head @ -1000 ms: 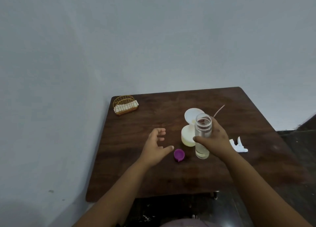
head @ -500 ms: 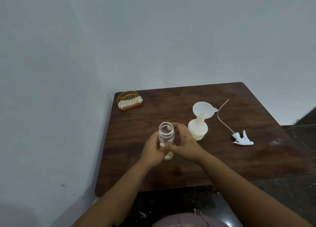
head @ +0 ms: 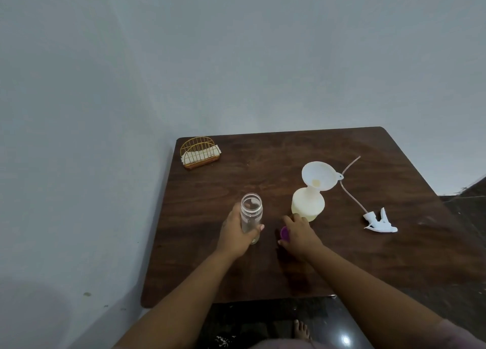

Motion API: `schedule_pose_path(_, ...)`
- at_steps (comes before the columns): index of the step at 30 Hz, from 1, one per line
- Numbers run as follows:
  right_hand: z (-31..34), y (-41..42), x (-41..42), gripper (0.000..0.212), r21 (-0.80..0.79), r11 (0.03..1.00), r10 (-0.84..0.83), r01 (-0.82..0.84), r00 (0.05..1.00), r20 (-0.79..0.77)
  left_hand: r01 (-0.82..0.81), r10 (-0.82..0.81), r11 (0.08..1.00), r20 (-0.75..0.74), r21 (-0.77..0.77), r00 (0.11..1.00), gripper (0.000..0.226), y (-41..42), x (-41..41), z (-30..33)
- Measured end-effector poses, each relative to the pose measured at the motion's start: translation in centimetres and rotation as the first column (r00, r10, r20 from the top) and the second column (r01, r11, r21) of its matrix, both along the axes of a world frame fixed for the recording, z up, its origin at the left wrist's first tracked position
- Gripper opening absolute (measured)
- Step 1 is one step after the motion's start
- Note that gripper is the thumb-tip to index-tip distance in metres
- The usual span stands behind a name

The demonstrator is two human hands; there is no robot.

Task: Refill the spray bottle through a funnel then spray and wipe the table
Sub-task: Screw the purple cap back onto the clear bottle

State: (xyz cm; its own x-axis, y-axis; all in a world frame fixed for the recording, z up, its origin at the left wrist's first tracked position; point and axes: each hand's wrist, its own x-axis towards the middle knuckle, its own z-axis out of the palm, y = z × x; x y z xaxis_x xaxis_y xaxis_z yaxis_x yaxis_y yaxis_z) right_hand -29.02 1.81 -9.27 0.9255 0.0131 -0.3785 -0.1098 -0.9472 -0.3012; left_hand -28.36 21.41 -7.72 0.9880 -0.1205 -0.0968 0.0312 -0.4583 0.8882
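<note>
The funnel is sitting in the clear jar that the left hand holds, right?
Not quite. The head view shows the funnel sitting in the pale yellow spray bottle, not in the clear jar. The left hand does hold that jar, whose mouth is open with nothing in it.

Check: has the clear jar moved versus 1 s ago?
Yes. The clear jar went from right beside the spray bottle to well left of it, in the left hand.
</note>
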Motion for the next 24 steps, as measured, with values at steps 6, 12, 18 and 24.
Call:
schedule_pose_path(6,-1.3,0.0,0.3,0.055,-0.028,0.998,0.056,-0.058,0.995,-0.079,-0.007,0.007,1.0,0.002,-0.005,1.0,0.057,0.0,-0.1,-0.2)
schedule_pose_path(12,1.3,0.7,0.1,0.048,0.367,0.904,-0.248,0.219,0.968,0.033,-0.008,0.008,1.0,-0.006,0.018,1.0,0.058,0.1,0.0,-0.2)
schedule_pose_path(18,7.3,1.9,0.4,0.027,0.86,0.341,-0.535,0.379,0.831,-0.154,0.044,-0.035,0.991,-0.071,0.124,0.997,0.07,0.3,0.6,0.9)
schedule_pose_path(24,11.0,2.5,0.8,0.036,0.925,0.221,-0.584,0.308,0.802,-0.128,0.035,-0.033,0.999,-0.06,0.041,0.998,0.096,0.3,0.8,3.2)
